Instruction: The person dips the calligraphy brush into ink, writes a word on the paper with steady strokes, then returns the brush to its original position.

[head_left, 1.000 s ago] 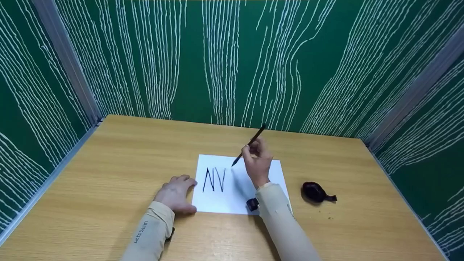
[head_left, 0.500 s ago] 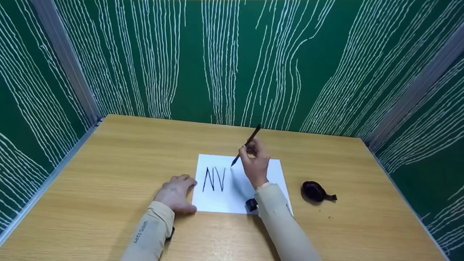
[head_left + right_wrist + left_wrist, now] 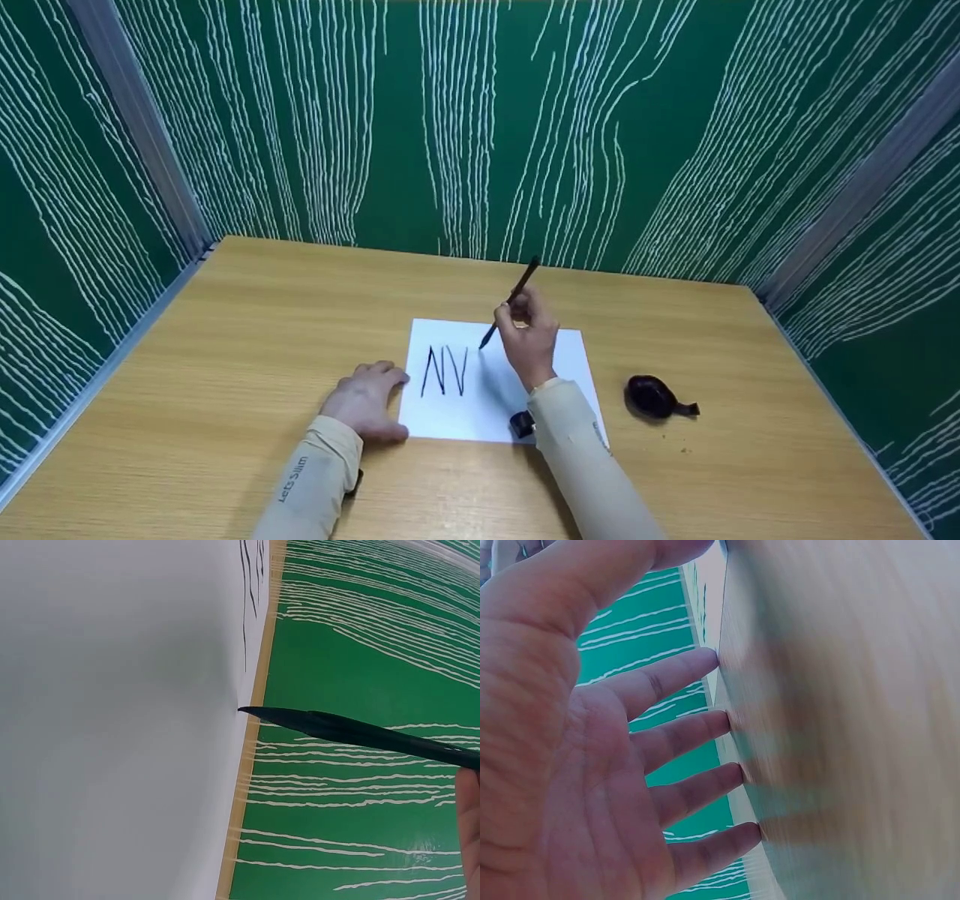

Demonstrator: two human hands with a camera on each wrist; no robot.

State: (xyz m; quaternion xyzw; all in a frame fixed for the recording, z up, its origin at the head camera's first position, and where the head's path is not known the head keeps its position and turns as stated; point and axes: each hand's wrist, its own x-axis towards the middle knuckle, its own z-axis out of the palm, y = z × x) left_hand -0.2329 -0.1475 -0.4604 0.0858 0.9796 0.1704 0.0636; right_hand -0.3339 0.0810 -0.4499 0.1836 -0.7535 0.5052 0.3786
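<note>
In the head view a white sheet of paper lies on the table, with thin black strokes like "NV" on its left part. My right hand pinches a black paintbrush, slanted, over the paper. Its pointed tip meets the sheet or hovers just above it in the right wrist view, right of the strokes. My left hand rests at the paper's left edge, thumb and fingers spread. The left wrist view shows those fingers fairly straight, their tips on the tabletop or paper edge.
A small dark round object with a short handle lies on the table right of the paper. Beside my right sleeve sits a small black block-like thing, partly hidden. Green walls with white wavy lines stand round the wooden table.
My right hand has shifted slightly left and the paintbrush's upper end has moved left too. The brush tip has dropped a little on the sheet. My left hand has stayed in place.
</note>
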